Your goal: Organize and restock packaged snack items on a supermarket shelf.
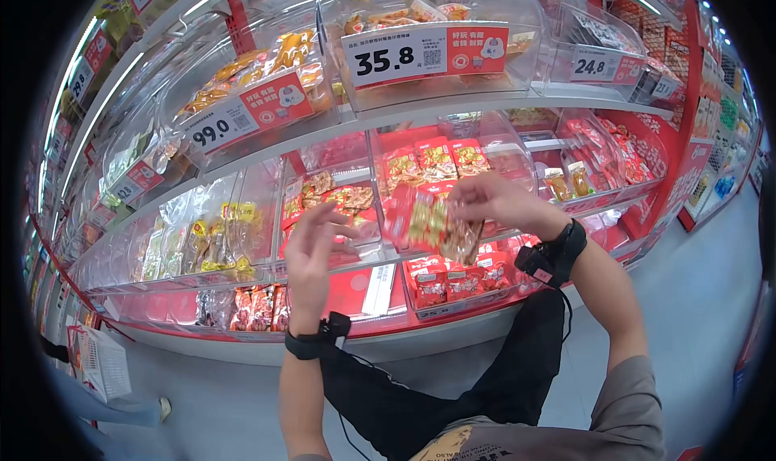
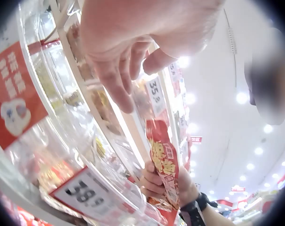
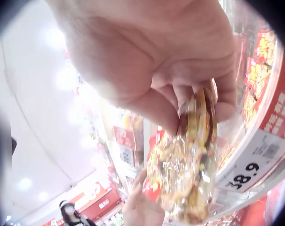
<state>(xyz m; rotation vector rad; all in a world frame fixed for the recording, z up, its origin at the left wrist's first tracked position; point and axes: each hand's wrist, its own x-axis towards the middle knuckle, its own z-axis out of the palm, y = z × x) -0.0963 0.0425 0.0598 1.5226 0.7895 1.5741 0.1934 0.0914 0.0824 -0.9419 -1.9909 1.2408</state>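
Note:
Between thumb and fingers, my right hand (image 1: pixel 505 202) pinches a red and gold snack packet (image 1: pixel 424 221) by one edge in front of the lower shelf. The right wrist view shows the packet's clear, shiny side (image 3: pixel 187 169), with brownish food inside. Its red printed face (image 2: pixel 163 155) shows in the left wrist view. To the left, my left hand (image 1: pixel 311 247) is raised with loosely bent fingers and nothing in it, apart from the packet. Behind the packet, a clear bin holds similar red packets (image 1: pixel 436 160).
Clear bins with price cards, such as a 35.8 card (image 1: pixel 396 57), line the upper shelf. A lower bin (image 1: pixel 457 303) of red packets stands near the person's knee (image 1: pixel 537 315). At the far left are a white basket (image 1: pixel 101 360) and another person's leg (image 1: pixel 121 408).

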